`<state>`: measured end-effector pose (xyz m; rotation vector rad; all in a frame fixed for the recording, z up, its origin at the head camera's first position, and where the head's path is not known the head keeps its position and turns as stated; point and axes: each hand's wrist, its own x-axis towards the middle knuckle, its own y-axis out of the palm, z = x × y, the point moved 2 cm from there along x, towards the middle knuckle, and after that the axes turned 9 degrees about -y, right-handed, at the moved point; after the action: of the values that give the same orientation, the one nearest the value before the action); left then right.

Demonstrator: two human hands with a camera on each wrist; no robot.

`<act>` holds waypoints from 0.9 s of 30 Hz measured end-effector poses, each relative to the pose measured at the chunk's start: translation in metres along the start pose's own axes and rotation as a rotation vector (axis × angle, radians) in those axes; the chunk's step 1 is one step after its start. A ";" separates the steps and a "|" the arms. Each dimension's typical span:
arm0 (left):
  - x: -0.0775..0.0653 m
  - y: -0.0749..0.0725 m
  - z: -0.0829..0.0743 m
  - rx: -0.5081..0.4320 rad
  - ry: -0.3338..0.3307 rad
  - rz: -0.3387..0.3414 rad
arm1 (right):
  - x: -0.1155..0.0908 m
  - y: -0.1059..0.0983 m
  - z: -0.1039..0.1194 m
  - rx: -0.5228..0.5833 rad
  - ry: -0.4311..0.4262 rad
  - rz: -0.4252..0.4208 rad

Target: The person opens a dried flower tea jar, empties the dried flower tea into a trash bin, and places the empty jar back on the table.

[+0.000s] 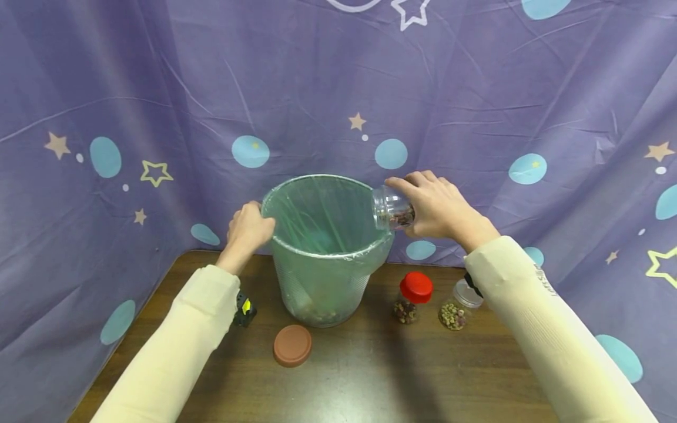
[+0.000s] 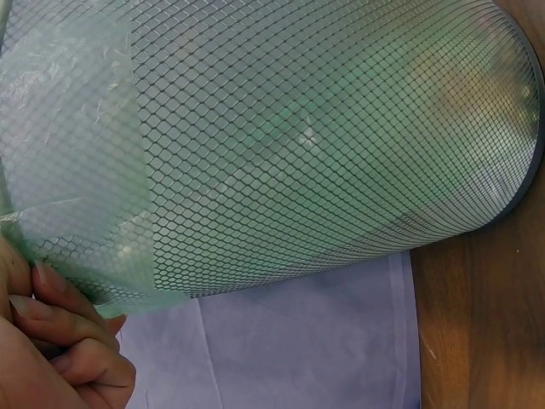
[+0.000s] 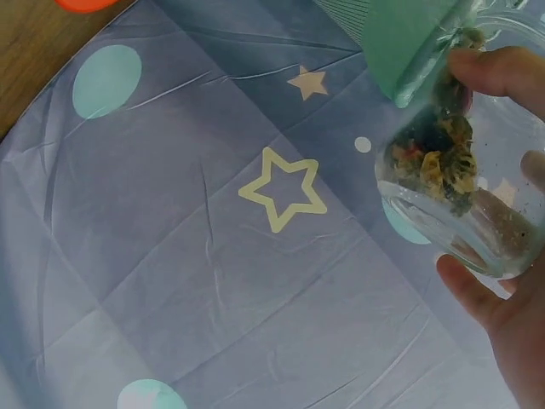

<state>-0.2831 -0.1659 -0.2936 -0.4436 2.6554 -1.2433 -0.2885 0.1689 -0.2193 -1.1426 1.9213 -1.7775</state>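
Observation:
A mesh wastebasket point(image 1: 322, 282) lined with a thin green plastic bag point(image 2: 77, 153) stands on the table. My left hand point(image 1: 250, 229) grips its rim and the bag's edge at the left, fingers curled in the left wrist view. In my right hand point(image 1: 439, 205) is a clear jar point(image 1: 388, 208), held sideways with its open mouth at the basket's right rim. Dried plant pieces point(image 3: 434, 158), brown and yellowish, lie along the jar's lower side. Some pale bits point(image 1: 312, 310) show through the basket's wall near its bottom.
On the table point(image 1: 359, 376), a brown round lid point(image 1: 292, 345) lies before the basket. To the right stand a red-capped jar point(image 1: 412, 296) and a jar with a clear lid point(image 1: 460, 305), both with dried pieces inside. A purple patterned curtain point(image 1: 317, 88) hangs behind.

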 end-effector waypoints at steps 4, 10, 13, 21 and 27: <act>0.001 0.000 0.000 -0.004 0.004 -0.002 | 0.004 0.000 0.002 -0.021 -0.031 0.008; 0.000 0.000 0.001 -0.007 0.004 0.002 | 0.009 -0.001 0.007 -0.047 -0.062 0.019; 0.000 0.000 0.001 -0.011 0.004 0.002 | 0.011 -0.001 0.010 -0.068 -0.089 -0.004; 0.001 0.000 0.000 -0.013 0.004 -0.007 | 0.013 0.000 0.015 -0.120 -0.130 -0.042; 0.001 0.001 0.000 -0.012 0.001 -0.009 | 0.015 0.000 0.018 -0.135 -0.136 -0.028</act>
<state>-0.2839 -0.1656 -0.2941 -0.4581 2.6662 -1.2308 -0.2862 0.1463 -0.2190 -1.3060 1.9780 -1.5597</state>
